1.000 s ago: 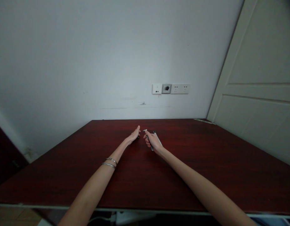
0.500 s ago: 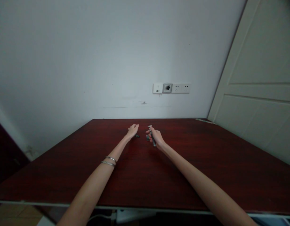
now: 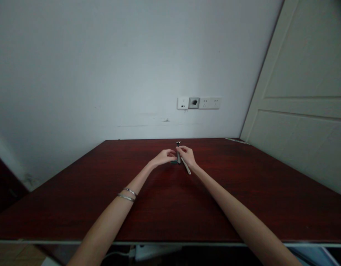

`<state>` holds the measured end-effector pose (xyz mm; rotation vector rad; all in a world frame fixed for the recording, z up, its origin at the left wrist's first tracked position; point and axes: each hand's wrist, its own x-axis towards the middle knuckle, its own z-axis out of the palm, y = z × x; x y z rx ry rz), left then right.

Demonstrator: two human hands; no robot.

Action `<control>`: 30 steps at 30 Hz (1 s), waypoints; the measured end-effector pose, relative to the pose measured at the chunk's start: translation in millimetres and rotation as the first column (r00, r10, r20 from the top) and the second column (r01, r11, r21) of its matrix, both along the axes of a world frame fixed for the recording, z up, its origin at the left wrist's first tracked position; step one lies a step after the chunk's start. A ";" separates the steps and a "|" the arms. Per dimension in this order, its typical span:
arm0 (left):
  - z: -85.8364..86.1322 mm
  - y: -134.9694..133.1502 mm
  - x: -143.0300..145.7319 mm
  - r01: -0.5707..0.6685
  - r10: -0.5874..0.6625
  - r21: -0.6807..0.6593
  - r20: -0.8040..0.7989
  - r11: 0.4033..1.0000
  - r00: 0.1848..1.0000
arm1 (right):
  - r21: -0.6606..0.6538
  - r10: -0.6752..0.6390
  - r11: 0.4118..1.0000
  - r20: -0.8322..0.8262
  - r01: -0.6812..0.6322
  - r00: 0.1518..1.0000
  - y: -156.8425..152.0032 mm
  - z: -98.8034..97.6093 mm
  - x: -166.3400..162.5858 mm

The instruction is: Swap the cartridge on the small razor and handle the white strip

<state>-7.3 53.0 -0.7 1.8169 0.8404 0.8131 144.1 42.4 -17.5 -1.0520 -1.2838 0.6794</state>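
My right hand (image 3: 188,156) is closed around a razor (image 3: 178,157), which stands nearly upright with its head at the top. A second slim, light-coloured handle (image 3: 186,167) slants down to the right from under this hand; its upper end is hidden. Close by on the left is my left hand (image 3: 165,157), its thumb and fingers apart and curved toward the razor. A small dark and green piece (image 3: 174,162) shows just below the left fingertips. Whether those fingertips touch it or the razor I cannot make out.
Both arms reach across a dark red wooden table (image 3: 159,207). Its far edge meets a white wall with a row of sockets (image 3: 199,103). A pale panelled door (image 3: 300,129) stands on the right, and a thin strip (image 3: 237,140) lies at the far right corner.
My left hand has moved right, up to the razor, and its fingers have spread. The razor has turned more upright in my right hand, and the light-coloured handle now shows beneath it.
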 end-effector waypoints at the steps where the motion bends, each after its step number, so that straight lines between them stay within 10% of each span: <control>1: -2.3 -1.0 3.0 0.015 -0.014 -0.010 0.033 1.000 0.999 | 0.016 0.000 1.000 0.015 0.000 1.000 -0.3 0.4 0.2; 10: -9.3 -5.5 13.0 -0.015 0.021 -0.073 0.087 0.997 0.996 | 0.018 0.093 0.995 0.041 -0.094 0.995 -8.2 8.9 -3.9; 15: -7.9 -7.1 3.0 -0.052 0.063 -0.115 0.094 0.992 0.994 | 0.036 -0.133 0.991 0.184 0.128 0.974 -0.8 6.6 12.8; 21: -9.3 -8.2 -0.5 -0.094 0.104 -0.141 0.065 0.986 0.992 | -0.073 -0.171 0.945 0.723 0.319 0.670 4.4 -12.9 35.0; 30: -12.3 -7.9 -3.1 -0.158 0.159 -0.073 0.011 0.985 0.987 | -0.150 -0.028 0.933 0.877 0.328 0.480 -5.0 -14.5 25.7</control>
